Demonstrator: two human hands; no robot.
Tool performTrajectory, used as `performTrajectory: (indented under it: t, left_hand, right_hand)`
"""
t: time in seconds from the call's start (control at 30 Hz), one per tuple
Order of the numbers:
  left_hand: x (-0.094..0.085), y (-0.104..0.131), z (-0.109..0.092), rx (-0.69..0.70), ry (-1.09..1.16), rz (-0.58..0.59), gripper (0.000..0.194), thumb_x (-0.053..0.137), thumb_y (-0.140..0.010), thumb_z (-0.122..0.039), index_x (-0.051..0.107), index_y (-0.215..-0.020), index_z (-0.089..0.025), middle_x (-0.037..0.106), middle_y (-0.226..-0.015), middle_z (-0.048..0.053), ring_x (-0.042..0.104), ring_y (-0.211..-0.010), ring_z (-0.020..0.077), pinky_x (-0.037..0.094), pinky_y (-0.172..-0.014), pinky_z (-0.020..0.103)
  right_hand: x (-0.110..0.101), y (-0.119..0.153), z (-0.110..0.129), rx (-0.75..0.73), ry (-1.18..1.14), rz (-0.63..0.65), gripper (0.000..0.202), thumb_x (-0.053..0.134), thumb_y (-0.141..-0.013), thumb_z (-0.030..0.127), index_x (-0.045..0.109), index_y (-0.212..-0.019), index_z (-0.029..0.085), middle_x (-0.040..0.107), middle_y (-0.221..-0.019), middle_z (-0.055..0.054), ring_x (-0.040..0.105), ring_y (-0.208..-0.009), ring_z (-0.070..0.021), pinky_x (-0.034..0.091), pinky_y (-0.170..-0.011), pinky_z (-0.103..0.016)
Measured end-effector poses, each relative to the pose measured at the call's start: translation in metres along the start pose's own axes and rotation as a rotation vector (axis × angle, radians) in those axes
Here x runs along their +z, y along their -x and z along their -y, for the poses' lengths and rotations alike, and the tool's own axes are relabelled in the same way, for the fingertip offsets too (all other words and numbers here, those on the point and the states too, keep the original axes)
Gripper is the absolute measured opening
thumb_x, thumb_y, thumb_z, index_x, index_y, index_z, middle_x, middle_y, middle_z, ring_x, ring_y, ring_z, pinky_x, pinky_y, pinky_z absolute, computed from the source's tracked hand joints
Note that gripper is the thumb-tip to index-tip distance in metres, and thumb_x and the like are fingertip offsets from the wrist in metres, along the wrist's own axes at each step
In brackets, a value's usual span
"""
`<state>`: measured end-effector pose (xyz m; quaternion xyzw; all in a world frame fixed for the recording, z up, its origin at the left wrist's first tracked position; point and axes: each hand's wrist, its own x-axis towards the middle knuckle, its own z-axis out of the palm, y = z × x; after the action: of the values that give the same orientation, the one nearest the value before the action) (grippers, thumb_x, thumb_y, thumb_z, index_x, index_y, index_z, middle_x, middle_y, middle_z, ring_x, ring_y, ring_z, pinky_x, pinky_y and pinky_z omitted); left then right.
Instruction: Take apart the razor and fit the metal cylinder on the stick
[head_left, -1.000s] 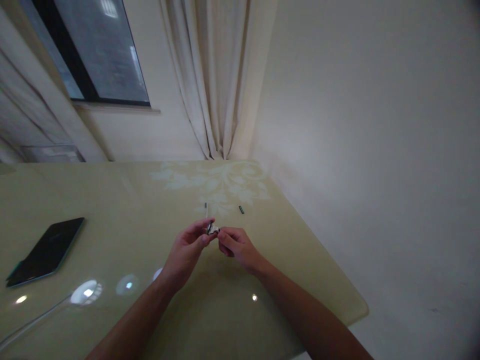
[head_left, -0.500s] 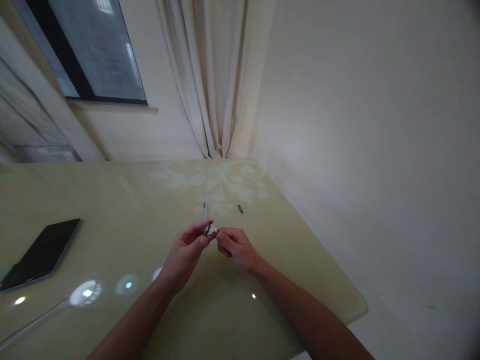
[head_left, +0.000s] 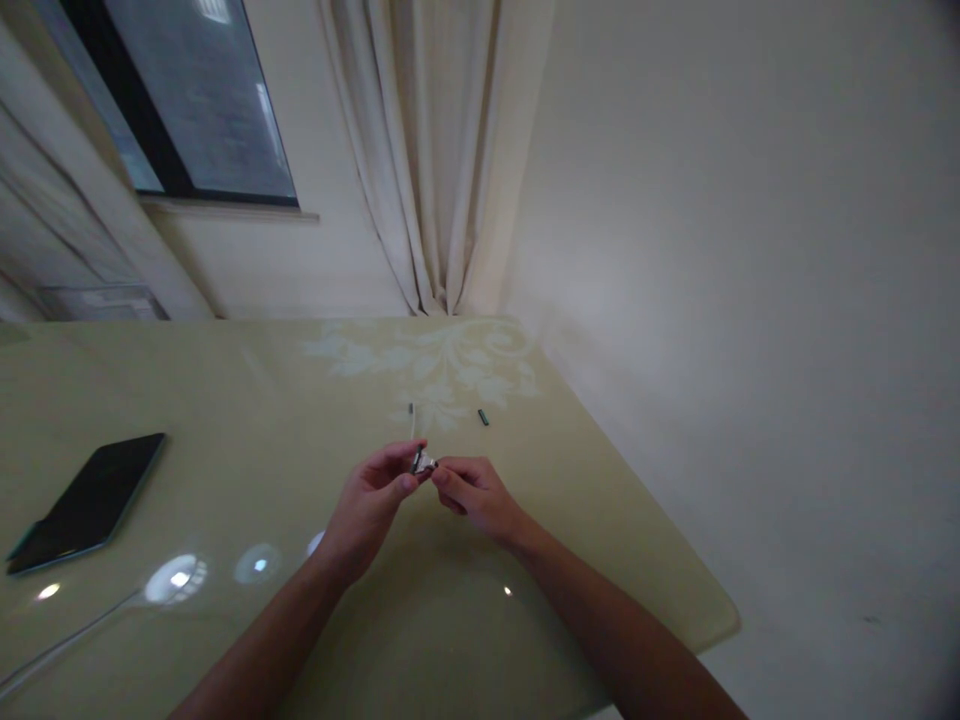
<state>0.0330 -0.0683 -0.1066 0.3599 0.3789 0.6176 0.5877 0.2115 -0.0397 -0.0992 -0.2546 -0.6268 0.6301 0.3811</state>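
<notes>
Over the table, my left hand (head_left: 376, 495) pinches a small dark-and-silver piece (head_left: 422, 462) between thumb and fingers. My right hand (head_left: 472, 492) has its thumb and forefinger closed at the right end of that same piece. The piece is too small to tell its kind. Just beyond my left fingertips lies a thin white strip with a dark tip (head_left: 412, 412); its near end is hidden behind the hand. A short dark green bar (head_left: 483, 417) rests on the table beyond my right hand.
The pale glossy table (head_left: 600, 530) has a rounded right corner beside a white wall (head_left: 750, 300). A black-screened tablet (head_left: 90, 500) lies at left, with a white cable (head_left: 75, 636) nearer me. Curtains (head_left: 427, 150) and a window (head_left: 202, 100) stand behind.
The view has shifted very slightly. Both hands keep their hold on the small piece, with almost no movement.
</notes>
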Motion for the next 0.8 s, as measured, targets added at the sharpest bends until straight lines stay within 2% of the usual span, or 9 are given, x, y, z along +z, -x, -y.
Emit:
performTrajectory:
  t: [0.17,0.33,0.57,0.8]
  left_hand:
    - [-0.0078,-0.0023,0.0001,0.04,-0.125,0.02,0.045,0.099,-0.063,-0.033,0.086,-0.105,-0.022,0.08,-0.092,0.005,0.071,-0.085,0.0191,0.057,-0.081,0.029]
    - [-0.0102,-0.0033,-0.004,0.052,-0.2,0.014,0.042,0.098,-0.064,-0.033,0.086,-0.103,-0.023,0.08,-0.099,0.006,0.073,-0.091,0.0216,0.059,-0.085,0.031]
    - [-0.009,-0.0029,-0.0065,0.028,-0.177,0.044,0.043,0.095,-0.071,-0.037,0.084,-0.11,-0.022,0.081,-0.099,0.007,0.076,-0.092,0.0232,0.061,-0.091,0.036]
    - [-0.0088,-0.0028,-0.0067,0.025,-0.188,0.064,0.048,0.096,-0.07,-0.032,0.082,-0.115,-0.022,0.081,-0.104,0.008,0.075,-0.093,0.0224,0.06,-0.089,0.033]
  right_hand:
    - [-0.0006,0.0004,0.0009,0.019,0.014,0.006,0.054,0.066,-0.093,0.068,0.067,-0.081,0.016,0.04,-0.057,0.007,0.031,-0.051,-0.0085,0.023,-0.051,-0.027]
    - [-0.0006,0.0004,-0.0001,0.037,0.021,-0.003,0.056,0.066,-0.092,0.07,0.06,-0.073,0.018,0.038,-0.057,0.007,0.03,-0.052,-0.0085,0.023,-0.05,-0.027]
    - [-0.002,-0.0005,-0.0034,0.025,-0.019,-0.015,0.055,0.065,-0.094,0.068,0.074,-0.091,0.014,0.038,-0.057,0.007,0.029,-0.051,-0.0081,0.021,-0.049,-0.025]
    - [-0.0043,-0.0016,-0.0031,0.029,-0.002,0.0,0.055,0.066,-0.093,0.069,0.073,-0.091,0.014,0.038,-0.059,0.007,0.029,-0.052,-0.0082,0.021,-0.05,-0.026]
